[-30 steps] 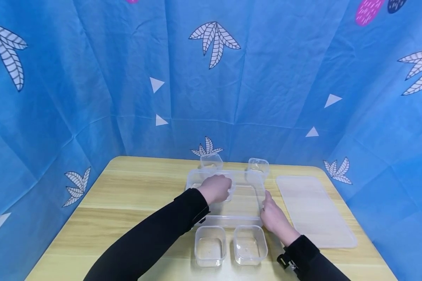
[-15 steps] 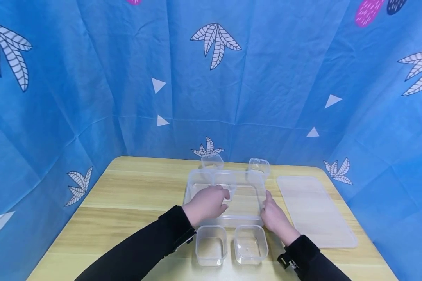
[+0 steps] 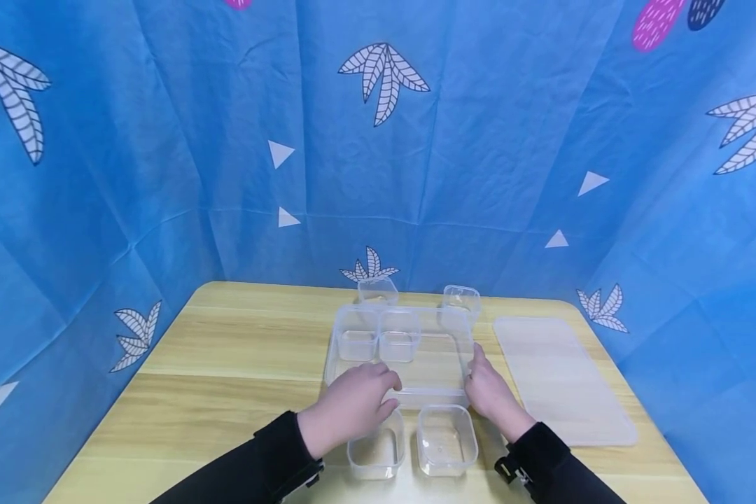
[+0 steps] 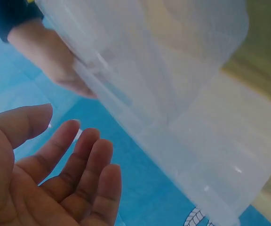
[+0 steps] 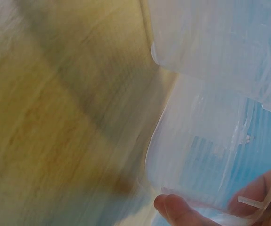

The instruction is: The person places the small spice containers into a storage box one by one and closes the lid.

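Note:
A large clear plastic box (image 3: 431,395) stands mid-table. Inside its left half, two small clear square containers (image 3: 358,343) (image 3: 400,344) sit side by side at the back. My right hand (image 3: 494,392) holds the box's right side, its fingertips (image 5: 171,207) at a lower corner in the right wrist view. My left hand (image 3: 353,406) is at the box's front left with loosely bent fingers and nothing in them, as the left wrist view confirms. It partly covers a front small container (image 3: 376,458). Another small container (image 3: 447,441) stands to that one's right.
Behind the box stand two more small containers (image 3: 378,290) (image 3: 462,298). A flat translucent lid (image 3: 567,381) lies on the wooden table (image 3: 227,343) to the right. A blue patterned cloth (image 3: 491,154) hangs around the back and sides.
My left hand has let go of the second small container inside the box and drawn back toward the front left. My right hand has stayed at the box's side.

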Demonstrator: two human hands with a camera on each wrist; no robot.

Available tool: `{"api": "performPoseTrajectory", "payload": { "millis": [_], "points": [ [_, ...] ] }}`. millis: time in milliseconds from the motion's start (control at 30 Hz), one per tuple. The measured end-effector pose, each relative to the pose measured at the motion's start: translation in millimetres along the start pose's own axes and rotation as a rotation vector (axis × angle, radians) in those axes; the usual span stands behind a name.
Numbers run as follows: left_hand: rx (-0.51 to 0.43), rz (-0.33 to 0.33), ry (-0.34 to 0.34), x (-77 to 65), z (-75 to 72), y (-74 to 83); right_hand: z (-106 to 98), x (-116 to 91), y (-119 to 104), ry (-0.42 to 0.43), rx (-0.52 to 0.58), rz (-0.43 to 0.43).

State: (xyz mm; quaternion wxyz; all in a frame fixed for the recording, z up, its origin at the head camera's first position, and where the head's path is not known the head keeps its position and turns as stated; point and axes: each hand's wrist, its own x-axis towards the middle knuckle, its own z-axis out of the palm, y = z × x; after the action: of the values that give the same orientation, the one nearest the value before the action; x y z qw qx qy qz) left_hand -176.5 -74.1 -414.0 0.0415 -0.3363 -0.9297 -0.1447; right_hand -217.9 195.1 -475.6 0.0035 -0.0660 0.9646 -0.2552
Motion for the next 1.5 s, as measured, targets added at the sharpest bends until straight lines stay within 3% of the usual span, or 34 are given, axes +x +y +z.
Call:
{"api": "performPoseTrajectory", "payload": {
  "millis": [233,667,1067,1233,1500],
  "points": [
    [0.008,0.033,-0.003,-25.5,10.3,3.9,0,1,-1,0.007,-0.003,-0.018],
    [0.032,0.258,0.019,-52.8,31.0,-7.1,0,0,0,-0.006,-0.004,-0.007],
    [0.048,0.350,0.018,-54.1,35.9,-6.8,1,0,2,0.004,0.005,-0.008],
    [0.063,0.389,0.064,-52.1,37.5,-4.8,0,0,1,0.000,0.012,0.004],
    [0.028,0.364,0.063,-52.1,39.3,-4.0,0,1,0,-0.016,0.018,0.026]
  ]
}}
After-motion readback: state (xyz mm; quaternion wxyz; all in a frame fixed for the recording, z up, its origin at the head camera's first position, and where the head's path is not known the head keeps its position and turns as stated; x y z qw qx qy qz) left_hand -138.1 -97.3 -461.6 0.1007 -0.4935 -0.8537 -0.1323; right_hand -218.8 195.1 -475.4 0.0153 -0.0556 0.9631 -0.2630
